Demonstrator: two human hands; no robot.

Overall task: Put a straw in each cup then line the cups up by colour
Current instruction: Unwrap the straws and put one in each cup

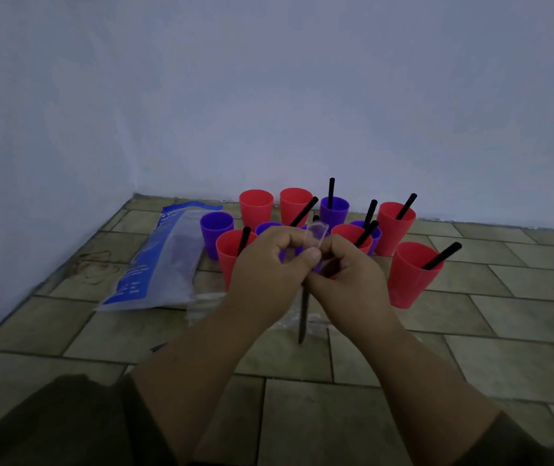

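Observation:
Several red cups and purple cups stand clustered on the tiled floor near the wall. Black straws lean in several of them, such as the near right red cup [411, 274] and a back purple cup [334, 210]. The back left red cup [256, 205] and the left purple cup [216, 230] show no straw. In front of the cluster my left hand [268, 264] and my right hand [349, 267] meet, both pinching a black straw [303, 314] that hangs down from them. A clear wrapper [315, 235] sticks up above my fingers.
A blue and clear plastic bag [158, 264] lies on the floor left of the cups. Clear wrappers [201, 302] lie on the tiles under my hands. A pale wall rises close behind the cups and on the left.

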